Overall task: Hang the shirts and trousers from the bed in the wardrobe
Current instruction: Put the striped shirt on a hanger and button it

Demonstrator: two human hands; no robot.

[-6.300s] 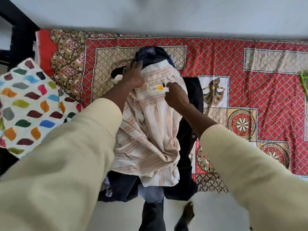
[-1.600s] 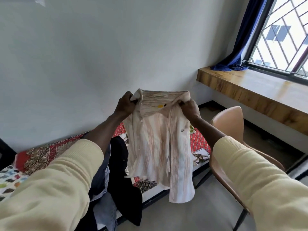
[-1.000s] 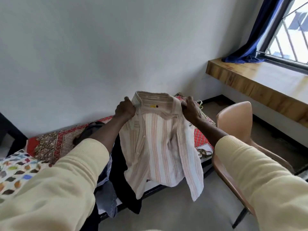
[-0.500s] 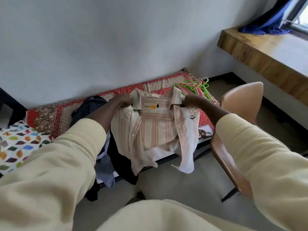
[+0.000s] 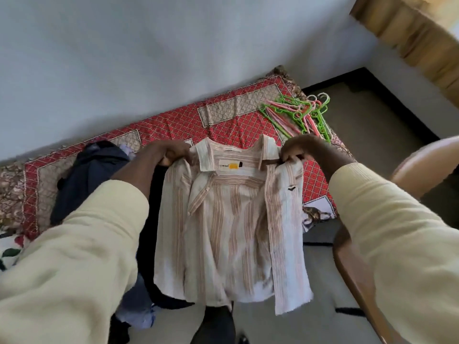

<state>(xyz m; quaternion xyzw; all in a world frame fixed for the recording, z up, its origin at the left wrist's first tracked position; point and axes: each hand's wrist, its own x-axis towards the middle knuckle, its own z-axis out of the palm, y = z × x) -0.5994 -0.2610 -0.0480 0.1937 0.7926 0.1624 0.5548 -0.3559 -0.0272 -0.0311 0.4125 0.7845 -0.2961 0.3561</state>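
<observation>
Left hand (image 5: 171,152): fingers curled, gripping the left shoulder of the striped shirt (image 5: 231,232) just beside the collar; forearm in a cream sleeve (image 5: 82,244) reaching forward from the lower left.

Right hand (image 5: 305,148): fingers pinching the shirt's right shoulder beside the other collar point; cream-sleeved forearm coming in from the lower right.

Striped shirt: cream with orange-brown stripes, held up open-fronted between both hands, inner neck label (image 5: 231,165) with a yellow patch facing the camera; the body hangs over the near edge of the bed (image 5: 173,125), the hem above the floor (image 5: 323,319).

Dark clothes (image 5: 87,175): a navy and black heap on the bed, behind and left of the left forearm, partly spilling over the near edge, with a pale blue piece (image 5: 139,316) low down.

Hangers (image 5: 298,112): a loose pile of green and pink plastic, at the right end of the bed, beyond the right hand.

Bed: red patterned cover, far edge against a pale wall (image 5: 149,58).

Chair (image 5: 422,165): tan, just right of the right forearm, beside the bed's right end.

Wooden ledge (image 5: 409,33): top right corner.
</observation>
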